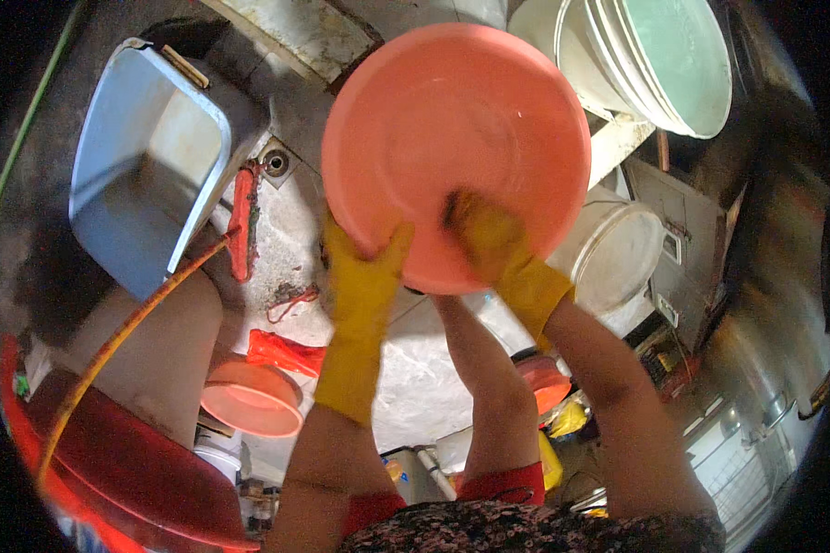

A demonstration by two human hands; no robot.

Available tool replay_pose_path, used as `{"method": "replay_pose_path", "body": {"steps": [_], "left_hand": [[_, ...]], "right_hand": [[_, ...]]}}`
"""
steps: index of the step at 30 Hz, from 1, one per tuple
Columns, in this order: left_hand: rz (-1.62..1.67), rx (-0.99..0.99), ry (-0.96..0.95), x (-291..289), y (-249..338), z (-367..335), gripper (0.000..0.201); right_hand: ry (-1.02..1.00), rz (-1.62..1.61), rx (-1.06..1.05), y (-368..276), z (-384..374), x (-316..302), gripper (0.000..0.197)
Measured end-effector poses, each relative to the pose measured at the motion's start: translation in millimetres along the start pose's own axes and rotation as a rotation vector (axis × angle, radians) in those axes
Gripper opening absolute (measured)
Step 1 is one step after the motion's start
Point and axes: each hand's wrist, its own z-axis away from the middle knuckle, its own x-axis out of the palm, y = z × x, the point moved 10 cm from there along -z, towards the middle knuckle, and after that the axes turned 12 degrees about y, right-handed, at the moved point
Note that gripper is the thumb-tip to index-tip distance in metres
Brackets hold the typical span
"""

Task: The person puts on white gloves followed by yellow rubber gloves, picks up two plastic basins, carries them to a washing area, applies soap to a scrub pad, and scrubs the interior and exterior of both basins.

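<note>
A large round coral-pink plastic basin (452,101) is tilted up in front of me, its inside facing me. My left hand (364,267), in a long yellow rubber glove, grips its near left rim, with the thumb over the inner side. My right hand (498,240), in a matching glove, is closed inside the basin near its lower right wall. A small dark pad (453,210) shows at the fingers of that hand; motion blur hides what kind it is. The basin holds nothing else that I can see.
A blue rectangular tub (89,212) lies tilted at left, near a floor drain (275,162). Stacked white buckets (609,64) stand far right, above a lidded white bucket (622,253). A small pink basin (252,396) and a dark red tub (138,452) with a hose (111,346) are nearer.
</note>
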Motion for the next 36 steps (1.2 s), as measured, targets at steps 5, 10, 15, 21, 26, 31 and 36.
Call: {"method": "replay_pose_path", "body": {"steps": [5,10,15,21,26,31,36], "left_hand": [[-0.409,0.232,0.159,-4,-8,-13,0.067],[-0.343,0.029,0.135,-2,29,-16,0.06],[-0.312,0.175,0.212,0,32,-34,0.062],[-0.472,0.176,0.11,14,38,-36,0.062],[-0.498,0.07,0.096,2,29,-36,0.06],[-0.488,0.136,0.026,28,40,-24,0.053],[-0.308,0.145,0.136,3,32,-27,0.048]], "right_hand": [[0.26,-0.092,-0.111,-56,-73,-29,0.029],[0.205,0.018,0.133,79,-104,-38,0.037],[0.224,-0.292,0.191,13,-53,-59,0.045],[0.494,-0.383,0.066,-30,-95,-116,0.056],[0.507,-0.303,-0.115,-44,-102,-144,0.062],[0.653,0.216,-0.03,24,-164,-136,0.048],[0.383,0.178,0.309,131,-140,-119,0.051]]}}
